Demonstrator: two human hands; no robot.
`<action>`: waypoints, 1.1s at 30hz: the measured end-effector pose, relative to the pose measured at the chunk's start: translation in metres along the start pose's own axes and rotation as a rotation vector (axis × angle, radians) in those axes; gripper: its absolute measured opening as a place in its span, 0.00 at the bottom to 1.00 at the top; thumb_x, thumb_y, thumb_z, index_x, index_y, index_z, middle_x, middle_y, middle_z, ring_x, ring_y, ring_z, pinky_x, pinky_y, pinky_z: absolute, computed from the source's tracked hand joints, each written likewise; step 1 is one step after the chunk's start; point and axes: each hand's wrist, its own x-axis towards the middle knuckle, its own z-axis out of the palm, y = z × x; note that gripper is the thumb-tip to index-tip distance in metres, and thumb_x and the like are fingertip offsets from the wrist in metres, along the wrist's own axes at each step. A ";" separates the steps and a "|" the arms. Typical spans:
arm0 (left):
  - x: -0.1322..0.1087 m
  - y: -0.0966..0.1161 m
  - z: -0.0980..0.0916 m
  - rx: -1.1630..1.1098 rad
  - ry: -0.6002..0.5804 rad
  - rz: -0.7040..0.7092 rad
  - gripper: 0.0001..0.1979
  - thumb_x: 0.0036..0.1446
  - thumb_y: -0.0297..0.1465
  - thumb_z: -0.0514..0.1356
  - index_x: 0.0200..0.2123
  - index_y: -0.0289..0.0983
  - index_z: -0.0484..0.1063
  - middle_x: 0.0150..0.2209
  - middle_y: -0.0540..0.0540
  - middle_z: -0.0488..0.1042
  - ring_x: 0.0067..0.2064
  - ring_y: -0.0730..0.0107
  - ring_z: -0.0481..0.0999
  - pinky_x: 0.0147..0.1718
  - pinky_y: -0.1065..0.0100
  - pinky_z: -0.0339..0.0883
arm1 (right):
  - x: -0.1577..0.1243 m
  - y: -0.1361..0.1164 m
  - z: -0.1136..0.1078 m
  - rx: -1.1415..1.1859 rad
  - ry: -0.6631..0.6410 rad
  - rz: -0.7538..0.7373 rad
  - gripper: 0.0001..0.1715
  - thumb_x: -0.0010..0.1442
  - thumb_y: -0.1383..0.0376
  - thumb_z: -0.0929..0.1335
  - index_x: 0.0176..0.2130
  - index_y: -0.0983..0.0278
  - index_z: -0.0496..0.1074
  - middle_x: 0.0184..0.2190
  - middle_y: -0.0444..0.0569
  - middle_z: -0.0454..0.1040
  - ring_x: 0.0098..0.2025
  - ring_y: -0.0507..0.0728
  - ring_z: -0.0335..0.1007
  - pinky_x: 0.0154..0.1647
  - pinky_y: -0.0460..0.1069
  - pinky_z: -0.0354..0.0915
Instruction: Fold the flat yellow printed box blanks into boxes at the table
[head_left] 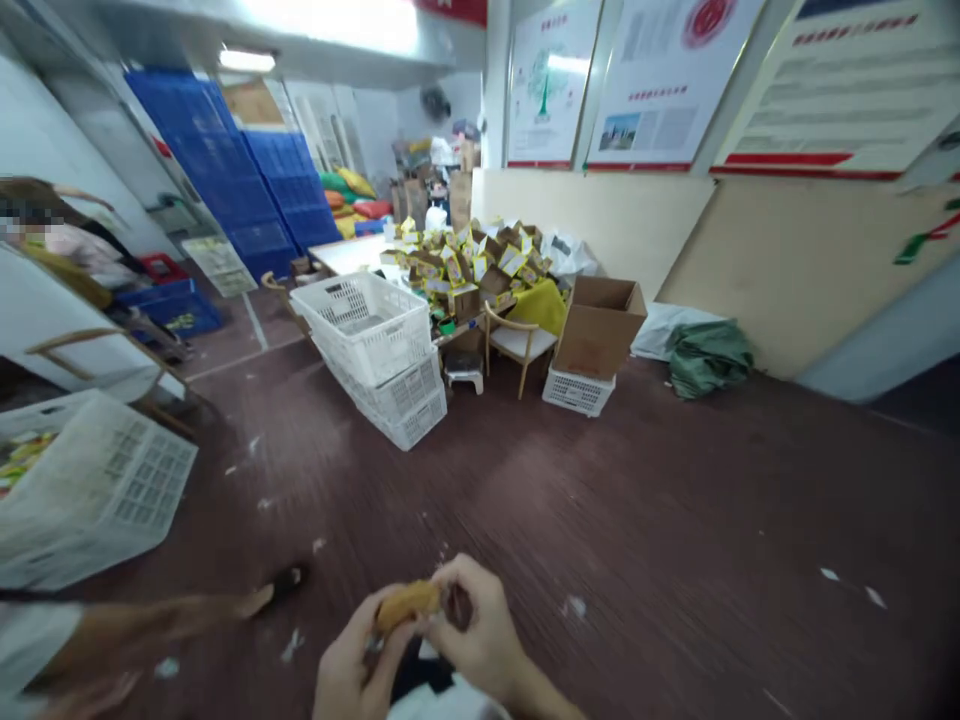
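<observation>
In the head view, the left hand (pixel 351 652) grips a blurred yellow-brown piece (pixel 409 606); the right hand (pixel 484 622) pinches its right end, so it sits between both; beyond, white crates (pixel 397 345) stand near a bench (pixel 352 256) heaped with small boxes (pixel 484 262).

- Ahead of you, slightly left, a stack of white perforated plastic crates (pixel 379 350) stands on the dark reddish-brown floor (pixel 660 520).
- Behind it you see a heap of brown cardboard boxes with yellow edges (pixel 480 262) on a white-topped counter (pixel 346 254).
- Near that counter, facing you, is a wooden-framed chair with a pale seat (pixel 521 344).
- To its right, an open brown cardboard carton (pixel 598 328) rests on a low white plastic crate (pixel 579 392).
- Further right, you have a crumpled dark green sack (pixel 711 358).
- On your far left, tall blue stacks (pixel 217 160) rise behind.
</observation>
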 end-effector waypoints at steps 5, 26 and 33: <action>0.026 0.047 0.017 0.000 0.038 -0.029 0.11 0.58 0.37 0.63 0.40 0.37 0.77 0.36 0.45 0.83 0.36 0.63 0.82 0.35 0.69 0.77 | 0.016 -0.018 -0.025 -0.034 0.048 0.009 0.08 0.53 0.64 0.74 0.35 0.62 0.73 0.28 0.42 0.71 0.28 0.50 0.63 0.29 0.46 0.59; 0.034 0.041 0.018 -0.280 -0.007 -0.260 0.15 0.56 0.36 0.67 0.44 0.36 0.76 0.40 0.46 0.82 0.40 0.68 0.79 0.42 0.70 0.72 | 0.038 -0.021 -0.055 -0.034 -0.026 -0.191 0.28 0.59 0.60 0.74 0.58 0.56 0.69 0.52 0.52 0.71 0.53 0.60 0.70 0.49 0.54 0.72; 0.030 0.039 0.014 -0.201 0.000 -0.242 0.13 0.55 0.35 0.67 0.43 0.36 0.76 0.37 0.48 0.81 0.37 0.70 0.79 0.38 0.71 0.72 | 0.054 -0.037 -0.053 -0.359 -0.143 -0.454 0.14 0.63 0.67 0.71 0.49 0.58 0.76 0.51 0.54 0.71 0.53 0.60 0.70 0.51 0.56 0.72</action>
